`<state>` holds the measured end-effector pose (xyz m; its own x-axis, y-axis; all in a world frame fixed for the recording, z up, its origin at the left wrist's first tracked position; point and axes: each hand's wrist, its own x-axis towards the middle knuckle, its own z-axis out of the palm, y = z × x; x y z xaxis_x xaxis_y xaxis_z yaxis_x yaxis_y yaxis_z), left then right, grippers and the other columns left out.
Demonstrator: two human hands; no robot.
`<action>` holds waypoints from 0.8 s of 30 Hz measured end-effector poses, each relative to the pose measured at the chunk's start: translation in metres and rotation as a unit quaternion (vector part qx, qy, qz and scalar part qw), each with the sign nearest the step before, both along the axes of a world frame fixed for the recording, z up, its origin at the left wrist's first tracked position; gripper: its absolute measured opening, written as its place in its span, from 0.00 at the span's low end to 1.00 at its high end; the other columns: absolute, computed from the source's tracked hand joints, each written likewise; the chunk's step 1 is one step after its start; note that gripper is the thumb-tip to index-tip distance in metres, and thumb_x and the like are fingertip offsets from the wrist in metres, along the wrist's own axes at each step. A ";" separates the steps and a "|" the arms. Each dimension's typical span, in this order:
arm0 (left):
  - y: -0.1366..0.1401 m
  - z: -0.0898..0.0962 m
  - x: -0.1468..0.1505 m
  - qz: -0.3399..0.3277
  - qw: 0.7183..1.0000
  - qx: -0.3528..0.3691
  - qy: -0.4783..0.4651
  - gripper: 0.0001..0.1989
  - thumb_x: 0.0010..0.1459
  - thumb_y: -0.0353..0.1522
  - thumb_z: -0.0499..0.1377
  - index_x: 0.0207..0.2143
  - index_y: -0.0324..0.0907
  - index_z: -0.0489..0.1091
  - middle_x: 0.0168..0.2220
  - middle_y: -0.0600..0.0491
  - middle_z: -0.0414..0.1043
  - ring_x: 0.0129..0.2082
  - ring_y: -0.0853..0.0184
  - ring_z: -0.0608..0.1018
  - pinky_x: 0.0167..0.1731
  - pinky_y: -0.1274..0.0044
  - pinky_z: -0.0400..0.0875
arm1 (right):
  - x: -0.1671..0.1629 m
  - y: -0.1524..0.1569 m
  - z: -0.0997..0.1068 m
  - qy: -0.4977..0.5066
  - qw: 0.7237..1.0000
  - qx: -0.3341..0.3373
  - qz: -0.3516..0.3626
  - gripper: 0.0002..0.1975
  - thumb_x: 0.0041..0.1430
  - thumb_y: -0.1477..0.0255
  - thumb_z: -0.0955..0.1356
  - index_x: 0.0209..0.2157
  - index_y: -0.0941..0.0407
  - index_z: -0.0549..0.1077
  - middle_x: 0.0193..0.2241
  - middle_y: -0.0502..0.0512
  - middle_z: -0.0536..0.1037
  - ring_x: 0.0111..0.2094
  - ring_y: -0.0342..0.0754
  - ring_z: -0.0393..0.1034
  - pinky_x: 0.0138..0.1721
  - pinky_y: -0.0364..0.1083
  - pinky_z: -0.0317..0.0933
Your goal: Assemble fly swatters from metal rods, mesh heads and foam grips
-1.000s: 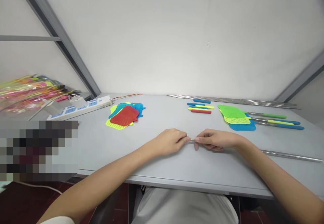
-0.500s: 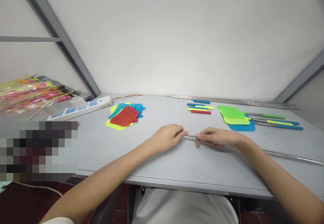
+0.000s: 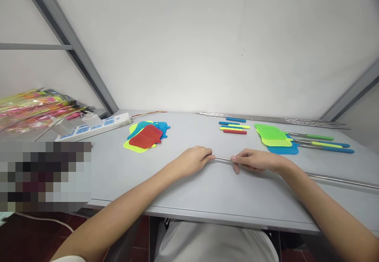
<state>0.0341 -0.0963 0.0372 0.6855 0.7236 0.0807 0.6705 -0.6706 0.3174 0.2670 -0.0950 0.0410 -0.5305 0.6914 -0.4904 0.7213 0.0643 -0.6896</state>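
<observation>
A thin metal rod (image 3: pixel 222 158) spans the gap between my two hands, just above the grey table (image 3: pixel 189 193). My left hand (image 3: pixel 194 161) is closed round its left end, hiding that end. With thumb and fingertips, my right hand (image 3: pixel 254 160) pinches the rod farther right; one finger hangs lower. The rod runs on past my right wrist as a thicker tube (image 3: pixel 343 180). Beyond my left hand lie loose fly swatter heads, a red one (image 3: pixel 145 136) on top. Past my right hand are fly swatters with a green head (image 3: pixel 271 131) uppermost.
Coloured handle sleeves (image 3: pixel 235 131) lie at the back centre, before a bundle of metal rods (image 3: pixel 266 119) along the wall. A white power strip (image 3: pixel 97 127) with plugs stands at the left, near bagged colourful goods (image 3: pixel 35 110). The table's front edge (image 3: pixel 207 218) is close to my body.
My left hand has shifted slightly left and my right hand slightly right, so a little more of the rod shows between them. The other things lie as before.
</observation>
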 end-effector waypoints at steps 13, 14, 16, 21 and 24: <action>-0.004 0.003 0.001 -0.068 0.995 0.048 0.060 0.16 0.57 0.36 0.39 0.24 0.40 0.61 0.24 0.54 0.65 0.23 0.72 0.66 0.24 0.80 0.56 | -0.004 -0.003 0.001 0.008 0.999 -0.005 0.039 0.27 0.49 0.51 0.54 0.27 0.59 0.70 0.14 0.44 0.50 0.15 0.37 0.43 0.15 0.38 0.41; -0.004 0.003 0.001 -0.071 0.994 0.050 0.065 0.16 0.57 0.36 0.39 0.24 0.40 0.61 0.24 0.54 0.65 0.23 0.72 0.66 0.24 0.80 0.56 | -0.004 -0.004 0.002 0.004 0.999 -0.002 0.043 0.27 0.49 0.51 0.54 0.27 0.59 0.70 0.14 0.44 0.50 0.15 0.37 0.44 0.15 0.38 0.42; -0.005 0.003 0.001 -0.079 0.993 0.055 0.075 0.16 0.57 0.36 0.39 0.24 0.40 0.61 0.23 0.54 0.65 0.23 0.71 0.66 0.23 0.80 0.56 | -0.004 -0.004 0.004 -0.003 0.998 0.007 0.056 0.26 0.50 0.52 0.54 0.28 0.59 0.70 0.14 0.44 0.50 0.15 0.37 0.44 0.15 0.38 0.42; -0.009 0.001 0.002 -0.117 0.987 0.069 0.090 0.15 0.57 0.35 0.40 0.24 0.40 0.60 0.22 0.54 0.65 0.23 0.71 0.67 0.25 0.79 0.57 | -0.004 -0.004 0.005 -0.008 0.996 0.021 0.091 0.25 0.51 0.54 0.54 0.28 0.59 0.70 0.14 0.45 0.51 0.16 0.37 0.45 0.18 0.38 0.44; -0.012 -0.001 0.004 -0.134 0.985 0.066 0.086 0.15 0.57 0.35 0.40 0.23 0.40 0.60 0.22 0.54 0.65 0.23 0.71 0.67 0.26 0.79 0.57 | -0.002 -0.004 0.003 -0.013 0.994 0.015 0.111 0.25 0.52 0.54 0.54 0.28 0.59 0.70 0.15 0.45 0.51 0.16 0.37 0.45 0.18 0.39 0.44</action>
